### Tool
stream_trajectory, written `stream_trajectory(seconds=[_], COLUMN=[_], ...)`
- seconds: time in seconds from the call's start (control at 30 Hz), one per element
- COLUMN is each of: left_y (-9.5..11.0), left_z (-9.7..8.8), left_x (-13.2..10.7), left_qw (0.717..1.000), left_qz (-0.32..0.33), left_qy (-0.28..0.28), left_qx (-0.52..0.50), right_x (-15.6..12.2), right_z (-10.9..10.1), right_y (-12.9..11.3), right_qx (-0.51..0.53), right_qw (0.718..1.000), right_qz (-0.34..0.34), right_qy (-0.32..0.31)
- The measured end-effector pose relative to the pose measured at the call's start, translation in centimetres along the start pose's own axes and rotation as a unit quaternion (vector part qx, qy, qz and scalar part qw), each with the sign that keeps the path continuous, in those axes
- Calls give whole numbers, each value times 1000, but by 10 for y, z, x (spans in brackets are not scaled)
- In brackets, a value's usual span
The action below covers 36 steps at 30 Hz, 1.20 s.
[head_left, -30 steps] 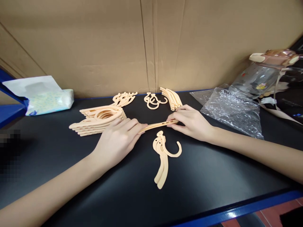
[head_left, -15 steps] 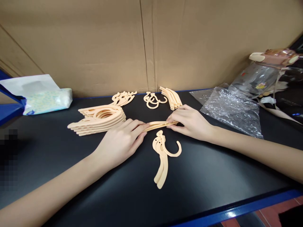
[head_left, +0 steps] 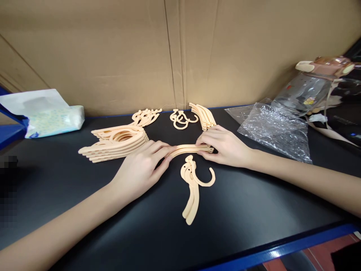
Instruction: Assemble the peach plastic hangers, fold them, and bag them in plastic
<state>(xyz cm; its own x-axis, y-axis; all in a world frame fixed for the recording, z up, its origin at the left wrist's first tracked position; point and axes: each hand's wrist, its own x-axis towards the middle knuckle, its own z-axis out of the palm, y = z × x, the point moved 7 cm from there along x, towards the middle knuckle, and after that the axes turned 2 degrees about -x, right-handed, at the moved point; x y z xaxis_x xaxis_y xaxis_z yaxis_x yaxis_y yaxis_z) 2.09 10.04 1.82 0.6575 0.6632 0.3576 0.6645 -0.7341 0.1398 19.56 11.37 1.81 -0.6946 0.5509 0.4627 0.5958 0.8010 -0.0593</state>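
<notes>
Between my hands, a pair of curved cream plastic hanger arms (head_left: 186,149) lies level, side by side. My left hand (head_left: 142,163) pinches their left end, and my right hand (head_left: 227,146) is closed around the right end, where small holes show. Just below them, a cream hanger hook (head_left: 208,183) rests over two more overlapping hanger arms (head_left: 193,203) on the black table. To the left, beside my left hand, sits a stack of cream hanger pieces (head_left: 118,145) with round openings. Behind my right hand lies a bundle of curved hanger arms (head_left: 203,116).
At the back lie loose hanger hooks (head_left: 182,120) and a cluster of hanger parts (head_left: 146,116). A tissue pack (head_left: 56,118) is on the left. Clear plastic bags (head_left: 276,130) and a transparent bottle (head_left: 307,90) stand on the right. A cardboard wall (head_left: 113,56) closes off the back.
The two hanger arms in my hands have turned so that their faces and holed right ends show more. Both hands keep their hold and have barely shifted.
</notes>
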Motion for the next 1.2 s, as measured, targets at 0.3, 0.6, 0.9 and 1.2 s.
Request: stream_trajectory(seconds=[0.3, 0.6, 0.9, 1.2], left_y=[1, 0, 5, 6], left_z=[0, 3, 0, 0], left_x=[1, 1, 1, 0], left_qw=[1000, 1000, 999, 999], left_qz=[13, 21, 35, 46], left_qy=[19, 6, 2, -6], left_qx=[12, -1, 1, 5], right_x=[-1, -1, -2, 0], right_z=[2, 2, 5, 6], right_y=[3, 10, 11, 11], right_qx=[-14, -20, -29, -8], right_qw=[1000, 997, 997, 997], right_qz=[26, 68, 65, 70], right_qy=[4, 7, -4, -25])
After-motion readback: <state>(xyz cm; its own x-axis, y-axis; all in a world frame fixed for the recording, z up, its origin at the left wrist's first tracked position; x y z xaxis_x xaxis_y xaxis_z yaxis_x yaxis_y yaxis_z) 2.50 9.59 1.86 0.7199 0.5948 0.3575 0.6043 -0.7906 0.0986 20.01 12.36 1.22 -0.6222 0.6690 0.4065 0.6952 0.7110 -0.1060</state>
